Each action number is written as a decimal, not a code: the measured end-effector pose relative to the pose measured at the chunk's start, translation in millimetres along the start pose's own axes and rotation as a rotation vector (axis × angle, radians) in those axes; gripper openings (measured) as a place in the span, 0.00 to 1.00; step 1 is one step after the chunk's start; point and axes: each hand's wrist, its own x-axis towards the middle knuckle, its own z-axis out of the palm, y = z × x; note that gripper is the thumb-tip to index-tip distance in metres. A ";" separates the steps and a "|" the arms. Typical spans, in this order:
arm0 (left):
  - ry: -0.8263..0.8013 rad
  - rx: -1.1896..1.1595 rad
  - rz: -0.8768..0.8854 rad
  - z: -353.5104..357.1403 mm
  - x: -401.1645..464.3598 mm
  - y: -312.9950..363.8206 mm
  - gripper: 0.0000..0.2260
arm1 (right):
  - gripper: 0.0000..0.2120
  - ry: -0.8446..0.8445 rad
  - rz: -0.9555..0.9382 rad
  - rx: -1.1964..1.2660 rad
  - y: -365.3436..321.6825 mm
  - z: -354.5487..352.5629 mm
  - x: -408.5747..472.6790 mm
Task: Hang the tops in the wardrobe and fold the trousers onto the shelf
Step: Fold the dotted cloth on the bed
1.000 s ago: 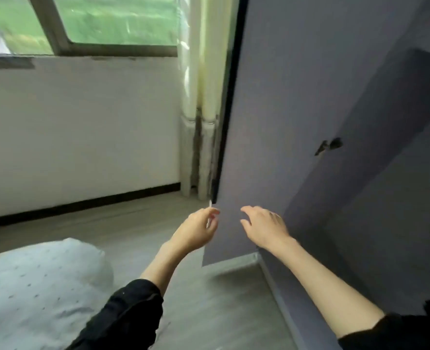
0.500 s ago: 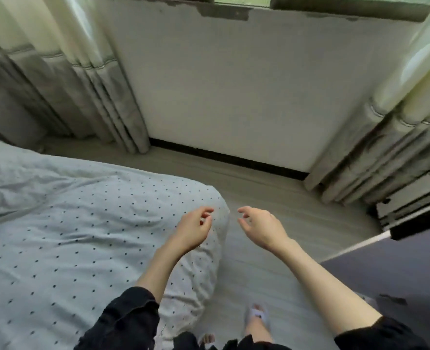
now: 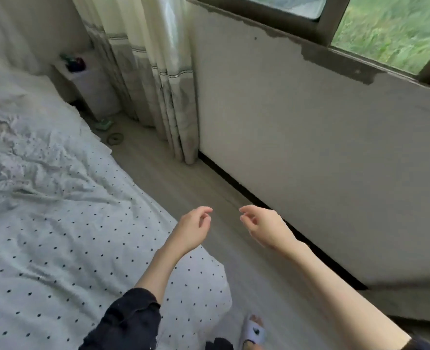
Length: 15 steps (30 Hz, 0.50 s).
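Left hand [image 3: 192, 229] and right hand [image 3: 264, 227] raised over floor [image 3: 173, 183], fingers loosely curled and released, grasping nothing, dotted bed [image 3: 57, 223] at 9 o'clock, curtain [image 3: 163, 72] at 12 o'clock, tops and trousers out of view

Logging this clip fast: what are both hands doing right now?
Left hand: open, fingers loosely curled, empty.
Right hand: open, fingers loosely curled, empty.
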 end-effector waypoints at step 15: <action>0.437 -0.187 -0.280 -122.7 218.8 3.0 0.14 | 0.15 -0.297 -0.460 -0.174 -106.5 -69.8 337.7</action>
